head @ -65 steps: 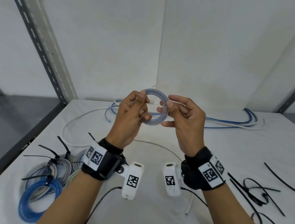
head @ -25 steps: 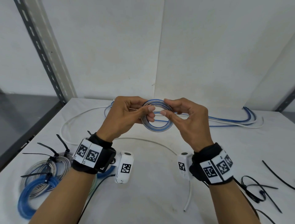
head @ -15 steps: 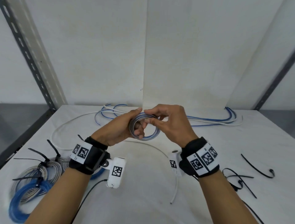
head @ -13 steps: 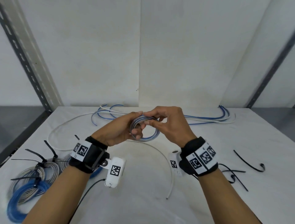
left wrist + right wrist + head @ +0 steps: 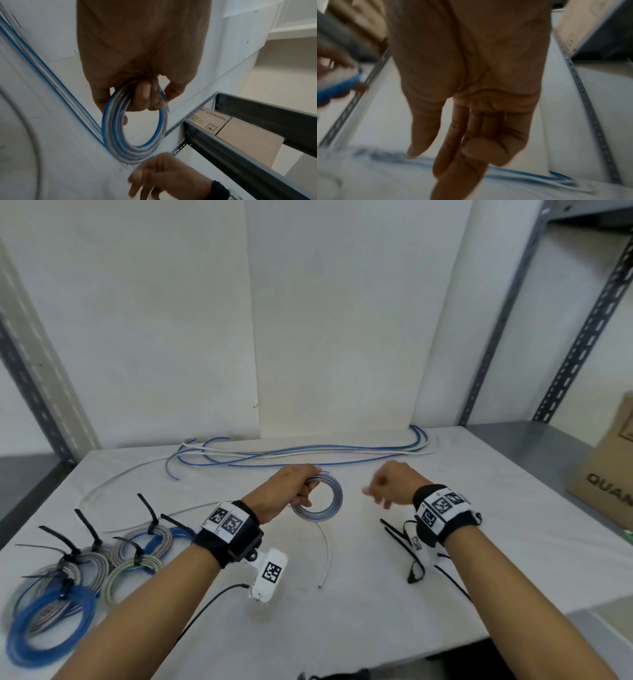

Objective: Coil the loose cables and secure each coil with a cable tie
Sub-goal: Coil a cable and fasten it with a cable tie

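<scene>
A small blue-and-grey cable coil (image 5: pixel 320 503) hangs upright just above the white table (image 5: pixel 342 611), near its middle. My left hand (image 5: pixel 303 494) grips the coil's upper left side; in the left wrist view its fingers curl through the coil (image 5: pixel 135 129). My right hand (image 5: pixel 383 491) hovers apart from the coil, to its right, blurred. In the right wrist view its fingers (image 5: pixel 453 148) hang relaxed and hold nothing. Loose black cable ties (image 5: pixel 400 539) lie on the table under the right wrist.
Several tied coils (image 5: pixel 78 570) with black tie tails lie at the front left. Long blue and white loose cables (image 5: pixel 308 455) run along the back wall. A white cable end (image 5: pixel 327 556) trails below the coil. A cardboard box (image 5: pixel 609 484) stands at the right.
My right hand has let go of the coil and moved off to the right. The left hand alone now holds the coil, lower and nearer the table.
</scene>
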`<state>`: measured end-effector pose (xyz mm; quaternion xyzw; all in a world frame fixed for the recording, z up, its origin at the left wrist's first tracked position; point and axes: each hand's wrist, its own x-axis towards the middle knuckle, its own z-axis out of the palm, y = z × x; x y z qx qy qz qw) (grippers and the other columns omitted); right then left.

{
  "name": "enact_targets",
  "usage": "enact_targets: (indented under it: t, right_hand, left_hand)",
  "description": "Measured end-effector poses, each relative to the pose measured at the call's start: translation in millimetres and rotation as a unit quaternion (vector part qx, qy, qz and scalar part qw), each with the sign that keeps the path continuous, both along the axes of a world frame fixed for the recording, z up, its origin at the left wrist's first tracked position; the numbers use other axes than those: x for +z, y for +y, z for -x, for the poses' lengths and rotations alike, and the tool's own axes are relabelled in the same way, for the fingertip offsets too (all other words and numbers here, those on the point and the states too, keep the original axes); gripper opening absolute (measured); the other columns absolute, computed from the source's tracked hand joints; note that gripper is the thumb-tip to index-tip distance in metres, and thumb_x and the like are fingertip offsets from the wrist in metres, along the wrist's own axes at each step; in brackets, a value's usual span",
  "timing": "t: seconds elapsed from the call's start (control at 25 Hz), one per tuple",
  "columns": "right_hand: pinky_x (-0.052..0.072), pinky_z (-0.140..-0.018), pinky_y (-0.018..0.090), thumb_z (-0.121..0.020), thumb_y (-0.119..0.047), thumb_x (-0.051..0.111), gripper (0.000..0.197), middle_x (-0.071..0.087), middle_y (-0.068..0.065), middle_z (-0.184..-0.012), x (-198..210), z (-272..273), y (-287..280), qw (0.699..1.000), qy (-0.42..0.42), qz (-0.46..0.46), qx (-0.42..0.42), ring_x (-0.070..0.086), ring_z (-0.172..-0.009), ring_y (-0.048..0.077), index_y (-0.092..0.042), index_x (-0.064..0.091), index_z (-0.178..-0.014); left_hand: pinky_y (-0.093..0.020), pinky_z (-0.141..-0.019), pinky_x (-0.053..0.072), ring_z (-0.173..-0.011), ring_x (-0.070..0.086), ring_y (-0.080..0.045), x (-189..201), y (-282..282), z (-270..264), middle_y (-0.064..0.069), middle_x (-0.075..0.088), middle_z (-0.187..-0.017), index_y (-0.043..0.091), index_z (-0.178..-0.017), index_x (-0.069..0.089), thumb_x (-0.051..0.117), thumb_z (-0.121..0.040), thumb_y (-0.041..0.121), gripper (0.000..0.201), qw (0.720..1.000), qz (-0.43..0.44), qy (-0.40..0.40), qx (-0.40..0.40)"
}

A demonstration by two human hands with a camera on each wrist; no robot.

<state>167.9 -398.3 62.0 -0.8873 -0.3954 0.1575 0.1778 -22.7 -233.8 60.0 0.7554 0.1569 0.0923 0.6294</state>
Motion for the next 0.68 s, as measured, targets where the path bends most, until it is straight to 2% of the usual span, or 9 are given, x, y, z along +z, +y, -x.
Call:
enact_targets:
  t: [0.08, 0.12, 0.2, 0.32, 0.4, 0.56, 0.6, 0.68]
  right_hand:
    - [0.060, -0.079, 0.031, -0.087, -0.045, 0.075, 0.036, 0.078, 0.004, -0.084, -20, -9, -16, 0.986, -0.020, 0.161, -0.030, 0.076, -0.077, 0.018, -0.009, 0.076, -0.087]
    - [0.060, -0.080, 0.032, -0.084, -0.047, 0.078, 0.039, 0.078, 0.006, -0.087, -28, -9, -23, 0.981, -0.013, 0.192, -0.035, 0.077, -0.081, 0.021, -0.008, 0.076, -0.090]
    - [0.058, -0.076, 0.030, -0.081, -0.047, 0.080, 0.038, 0.076, 0.006, -0.089, -37, -7, -26, 0.980, -0.009, 0.195, -0.041, 0.074, -0.084, 0.024, -0.010, 0.074, -0.086]
    - [0.057, -0.074, 0.029, -0.085, -0.035, 0.079, 0.023, 0.076, 0.007, -0.095, -43, -8, -23, 0.984, -0.025, 0.169, -0.049, 0.073, -0.088, 0.024, -0.013, 0.074, -0.089]
    - [0.059, -0.074, 0.029, -0.088, -0.029, 0.075, 0.016, 0.077, 0.008, -0.095, -39, -13, -19, 0.989, -0.015, 0.134, -0.060, 0.075, -0.083, 0.022, -0.013, 0.075, -0.090]
    - [0.060, -0.078, 0.034, -0.095, -0.026, 0.063, 0.018, 0.077, -0.002, -0.076, -8, -18, -8, 0.995, -0.055, 0.030, -0.081, 0.074, -0.067, 0.014, -0.012, 0.071, -0.087]
    - [0.061, -0.074, 0.034, -0.096, -0.024, 0.062, 0.019, 0.077, -0.001, -0.073, 2, -15, -3, 0.995, -0.044, -0.031, -0.088, 0.071, -0.062, 0.013, -0.009, 0.071, -0.088]
    - [0.057, -0.058, 0.028, -0.097, -0.014, 0.065, 0.015, 0.075, 0.008, -0.074, 17, 0, 11, 0.973, 0.074, -0.204, -0.084, 0.062, -0.051, 0.011, 0.001, 0.070, -0.098]
  left_hand:
    - [-0.035, -0.076, 0.044, -0.046, 0.026, -0.010, -6, -7, 1, 0.003, 0.030, -0.062, 0.008, -0.084, 0.048, 0.043, -0.106, 0.025, 0.029, 1.000, -0.008, -0.002, 0.008]
    - [-0.033, -0.073, 0.044, -0.046, 0.026, -0.010, -8, -9, 1, 0.004, 0.030, -0.060, 0.008, -0.081, 0.047, 0.043, -0.106, 0.025, 0.031, 1.000, -0.007, -0.002, 0.008]
    - [-0.029, -0.067, 0.042, -0.047, 0.027, -0.011, -12, -12, 2, 0.004, 0.031, -0.060, 0.009, -0.076, 0.046, 0.044, -0.106, 0.025, 0.034, 1.000, -0.006, -0.004, 0.009]
    - [-0.027, -0.062, 0.038, -0.050, 0.024, -0.012, -16, -13, 5, -0.001, 0.028, -0.066, 0.012, -0.074, 0.044, 0.044, -0.106, 0.025, 0.035, 1.000, 0.006, -0.014, 0.009]
    - [-0.025, -0.059, 0.037, -0.050, 0.024, -0.012, -18, -9, 7, -0.001, 0.028, -0.067, 0.011, -0.075, 0.045, 0.044, -0.107, 0.025, 0.034, 0.999, 0.023, -0.023, 0.020]
    - [-0.029, -0.061, 0.033, -0.049, 0.022, -0.012, -19, 6, 10, 0.000, 0.026, -0.065, 0.010, -0.079, 0.046, 0.045, -0.106, 0.025, 0.031, 0.997, 0.041, -0.028, 0.058]
    - [-0.032, -0.063, 0.033, -0.049, 0.022, -0.012, -19, 11, 10, 0.002, 0.026, -0.062, 0.011, -0.076, 0.045, 0.044, -0.105, 0.025, 0.032, 0.996, 0.040, -0.031, 0.071]
    - [-0.034, -0.064, 0.033, -0.048, 0.023, -0.012, -18, 19, 9, 0.006, 0.027, -0.056, 0.012, -0.074, 0.042, 0.043, -0.104, 0.024, 0.033, 0.994, 0.047, -0.040, 0.093]
